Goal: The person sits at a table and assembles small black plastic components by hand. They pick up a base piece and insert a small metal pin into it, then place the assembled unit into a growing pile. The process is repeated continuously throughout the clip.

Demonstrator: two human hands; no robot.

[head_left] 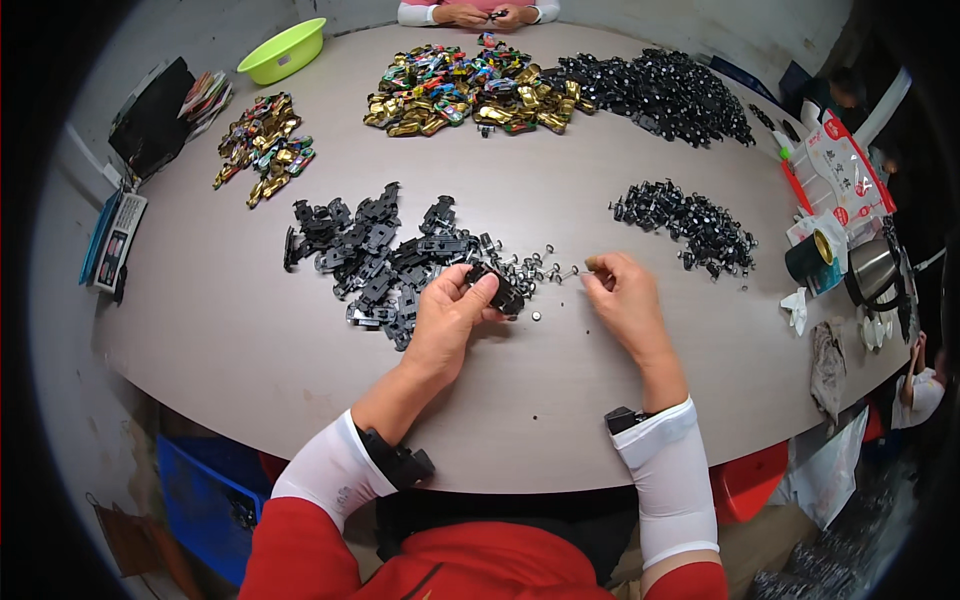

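Black chassis piece [497, 288] is sitting in our left hand [450, 312], fingers closing around it, just inside the table's [250, 340] near edge. Our right hand [622, 295] is pinching a small metal pin [572, 270] beside it. We are judging the work as early: a black parts pile [380, 255] is waiting alongside, bigger heaps are lying toward the far edge. At the right edge, a red-and-white pouch [845, 165] is leaning.

Assembly workshop — table [560, 400] heaped with black parts [375, 255].
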